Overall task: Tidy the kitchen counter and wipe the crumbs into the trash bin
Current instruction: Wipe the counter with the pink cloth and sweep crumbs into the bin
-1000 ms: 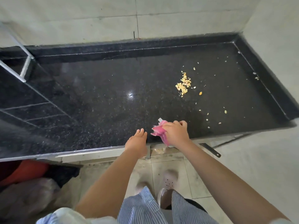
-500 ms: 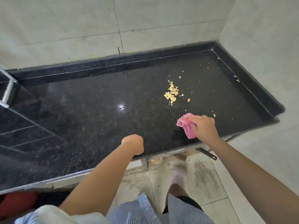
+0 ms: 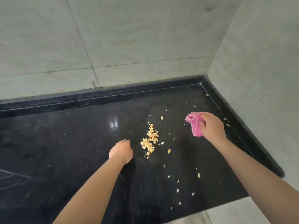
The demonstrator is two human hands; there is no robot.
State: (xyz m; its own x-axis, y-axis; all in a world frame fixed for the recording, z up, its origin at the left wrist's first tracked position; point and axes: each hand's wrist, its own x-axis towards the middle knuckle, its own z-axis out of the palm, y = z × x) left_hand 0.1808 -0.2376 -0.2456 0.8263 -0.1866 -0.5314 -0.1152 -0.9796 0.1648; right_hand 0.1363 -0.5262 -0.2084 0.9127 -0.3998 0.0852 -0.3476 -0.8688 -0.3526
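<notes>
From my feed the pale tiled walls (image 3: 145, 38) fill the top and the right side, meeting in a corner at the far right. Below them lies the black speckled tabletop (image 3: 64, 143), glossy, with a raised dark lip running along the back and down the right edge.

My left hand (image 3: 121, 151) hangs over the middle of the tabletop, just left of the crumbs. Its fingers are curled under and away from the lens, so I cannot tell whether that grip is closed or only loosely bent; I see nothing in it.

My right hand (image 3: 212, 126) is out over the right part of the tabletop, near the side lip. Its grip pinches a bunched pink cloth (image 3: 195, 125), thumb and fingers folded round the upper part, with the loose end hanging toward the stone. It looks to be at or just above the surface, though the angle leaves that unclear.

The main pile of yellow crumbs (image 3: 149, 141) sits between the two hands, closer to the left one. Stray crumbs (image 3: 198, 175) are scattered toward the near edge, and a few lie beside the right lip, beyond the cloth.
</notes>
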